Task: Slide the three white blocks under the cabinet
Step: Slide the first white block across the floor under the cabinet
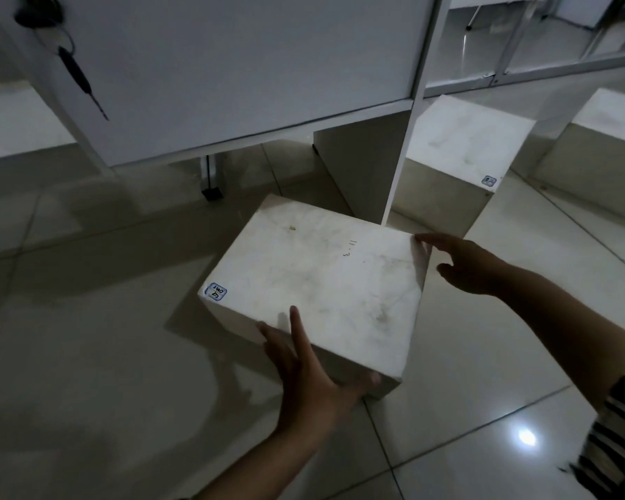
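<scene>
The near block (314,286) lies on the tiled floor (87,355), in front of the cabinet (231,66) and wholly outside it. Its top face shows a small label (215,292) at the left near corner and faint pen marks toward the far right.

The left hand (304,369) is at the block's near edge. The fingers (296,326) are spread; one lies flat on the top face, pointing away from the person, another runs along the near side face, and the thumb wraps the near right lower corner. The hand is in contact with the block.

The right hand (466,265) is at the block's far right corner. It is open and loosely curved, with fingertips touching the top corner and the thumb held just clear of the right side face. The block lies between the two hands.

The block's long axis runs from near right to far left, at a diagonal to the cabinet front. One short end faces the gap under the cabinet near a metal leg (210,178).

A second block (462,146) stands to the right, behind a white upright panel (405,153), well apart from the hands. A third block (614,117) sits at the far right edge. A dark cable (80,77) hangs down the cabinet front at upper left.
</scene>
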